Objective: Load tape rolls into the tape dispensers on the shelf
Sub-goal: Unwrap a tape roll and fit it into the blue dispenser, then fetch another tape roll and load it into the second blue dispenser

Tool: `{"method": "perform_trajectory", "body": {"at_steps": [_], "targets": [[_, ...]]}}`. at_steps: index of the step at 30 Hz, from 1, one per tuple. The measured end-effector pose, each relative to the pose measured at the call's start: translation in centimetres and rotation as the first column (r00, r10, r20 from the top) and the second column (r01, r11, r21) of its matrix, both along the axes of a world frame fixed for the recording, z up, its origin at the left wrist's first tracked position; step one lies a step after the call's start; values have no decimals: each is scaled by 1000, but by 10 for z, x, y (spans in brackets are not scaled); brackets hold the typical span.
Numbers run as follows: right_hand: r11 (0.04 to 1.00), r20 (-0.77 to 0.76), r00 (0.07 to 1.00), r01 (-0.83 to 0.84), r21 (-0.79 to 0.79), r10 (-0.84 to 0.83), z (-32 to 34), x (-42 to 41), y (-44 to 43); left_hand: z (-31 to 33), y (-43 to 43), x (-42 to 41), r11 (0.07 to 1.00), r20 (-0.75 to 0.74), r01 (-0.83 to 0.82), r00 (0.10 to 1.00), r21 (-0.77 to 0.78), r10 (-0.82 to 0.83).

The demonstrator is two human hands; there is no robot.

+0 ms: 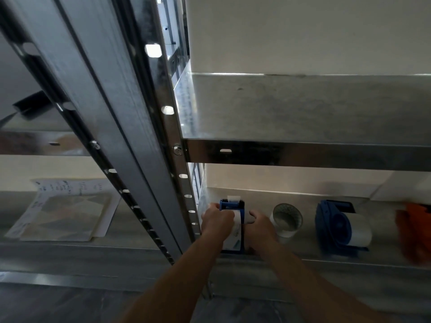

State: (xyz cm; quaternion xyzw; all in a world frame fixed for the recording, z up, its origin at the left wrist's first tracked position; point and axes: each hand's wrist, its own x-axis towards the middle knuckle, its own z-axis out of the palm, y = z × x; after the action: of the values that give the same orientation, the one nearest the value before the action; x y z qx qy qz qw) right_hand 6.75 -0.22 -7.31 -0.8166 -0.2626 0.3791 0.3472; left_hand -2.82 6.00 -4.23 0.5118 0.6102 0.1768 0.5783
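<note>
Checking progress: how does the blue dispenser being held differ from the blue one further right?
The held dispenser is gripped by the left hand and right hand; the right dispenser stands untouched. The held dispenser points end-on away from the camera; the right dispenser shows its side. Both are blue and look loaded.

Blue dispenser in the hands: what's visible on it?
The blue dispenser looks plastic and stands on the lower metal shelf, next to the upright post. A white tape roll sits in it; a tape tab pokes up at its far end. The left hand and right hand grip its two sides.
</note>
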Motion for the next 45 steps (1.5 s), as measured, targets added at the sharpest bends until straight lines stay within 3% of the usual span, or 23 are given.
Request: {"method": "perform_trajectory", "body": {"at_steps": [9,16,23,28,35,45], "targets": [[998,89,996,22,65,-28,16,0,-6,5,1,0,997,-66,31,997,66,-27],[987,143,986,66,149,-88,26,-2,-10,13,-4,1,966,-90,82,994,246,-61],[966,127,979,125,226,-156,39,10,-30,34,-21,12,845,-90,166,986,508,-139],[933,286,922,165,319,-261,49,26,-49,47,-44,33,762,-75,226,971,606,-227],[872,279,890,215,439,-360,68,83,-85,52,-81,82,724,-85,270,956,635,-282],[861,249,887,255,440,-390,63,205,-159,32,-144,181,897,29,169,980,410,-198]]}}
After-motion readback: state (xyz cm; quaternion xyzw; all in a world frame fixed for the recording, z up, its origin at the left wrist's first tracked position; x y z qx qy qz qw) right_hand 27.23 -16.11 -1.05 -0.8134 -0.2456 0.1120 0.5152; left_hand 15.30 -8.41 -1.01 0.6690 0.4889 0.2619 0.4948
